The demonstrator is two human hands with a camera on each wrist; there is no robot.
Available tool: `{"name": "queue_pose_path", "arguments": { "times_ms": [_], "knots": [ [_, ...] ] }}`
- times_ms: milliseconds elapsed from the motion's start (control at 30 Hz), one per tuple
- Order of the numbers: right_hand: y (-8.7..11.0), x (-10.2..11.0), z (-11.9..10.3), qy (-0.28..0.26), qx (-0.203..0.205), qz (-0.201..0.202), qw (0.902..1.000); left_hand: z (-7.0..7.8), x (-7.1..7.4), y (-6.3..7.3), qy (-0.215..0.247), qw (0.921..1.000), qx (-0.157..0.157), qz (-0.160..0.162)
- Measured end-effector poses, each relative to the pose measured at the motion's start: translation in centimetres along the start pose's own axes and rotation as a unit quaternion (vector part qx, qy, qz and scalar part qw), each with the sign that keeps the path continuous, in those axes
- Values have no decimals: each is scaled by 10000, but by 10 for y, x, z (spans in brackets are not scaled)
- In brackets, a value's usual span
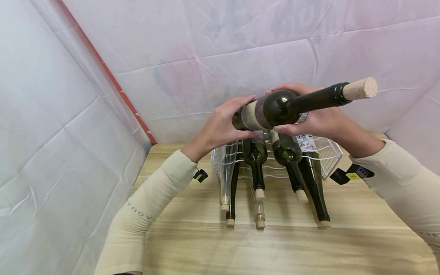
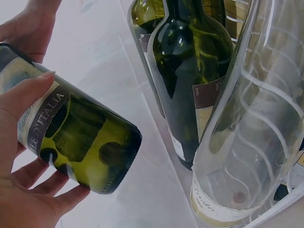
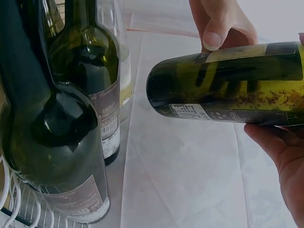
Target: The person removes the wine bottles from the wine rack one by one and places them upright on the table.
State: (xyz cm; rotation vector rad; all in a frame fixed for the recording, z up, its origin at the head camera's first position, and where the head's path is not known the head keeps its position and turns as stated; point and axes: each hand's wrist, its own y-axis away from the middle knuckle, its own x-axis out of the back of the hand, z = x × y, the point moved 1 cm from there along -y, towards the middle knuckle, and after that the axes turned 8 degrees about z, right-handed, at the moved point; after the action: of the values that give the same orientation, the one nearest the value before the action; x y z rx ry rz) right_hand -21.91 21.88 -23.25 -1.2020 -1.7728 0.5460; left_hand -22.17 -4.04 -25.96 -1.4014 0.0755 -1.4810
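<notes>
A dark green wine bottle [image 1: 280, 109] with a cork [image 1: 361, 88] in its neck is held up in both hands, lying sideways above the rack, neck to the right. My left hand [image 1: 223, 122] grips it near the base, thumb on one side and fingers on the other. Around its shoulder my right hand [image 1: 319, 118] is curled. Its label [image 2: 45, 111] reads "D'ITALIA" in the left wrist view. Below, a white wire rack [image 1: 331, 152] holds several corked bottles, among them a green bottle [image 1: 257, 152] and a clear bottle [image 1: 227, 173].
The rack stands on a light wood table [image 1: 261, 252], bottle necks pointing toward me. Lower in it lie another clear bottle [image 1: 260, 214] and a dark bottle [image 1: 314, 187]. White sheeting [image 1: 165, 80] hangs behind and at the left, with a red strip [image 1: 110, 72] along the corner.
</notes>
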Motion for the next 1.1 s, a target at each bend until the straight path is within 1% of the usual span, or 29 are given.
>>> {"name": "queue_pose_path", "arguments": {
  "times_ms": [133,333,467,600,900,1100],
  "knots": [
    [-2,-3,-1,7,45,-36,10000,1,0,0,10,10000,-33,33],
    [-3,-5,-3,126,10,-115,9999,3,-1,0,50,9998,-125,121],
    [-3,-6,-2,172,133,-126,9997,4,-2,0,58,9997,-179,163],
    [-3,-7,-2,108,201,-154,9996,4,-3,-1,75,9995,-232,189],
    [-3,-8,1,-81,195,-216,9995,3,-3,1,167,9985,-442,287],
    [-2,-8,2,-15,14,-272,9996,3,-3,2,140,9983,-494,276]
  ]
}}
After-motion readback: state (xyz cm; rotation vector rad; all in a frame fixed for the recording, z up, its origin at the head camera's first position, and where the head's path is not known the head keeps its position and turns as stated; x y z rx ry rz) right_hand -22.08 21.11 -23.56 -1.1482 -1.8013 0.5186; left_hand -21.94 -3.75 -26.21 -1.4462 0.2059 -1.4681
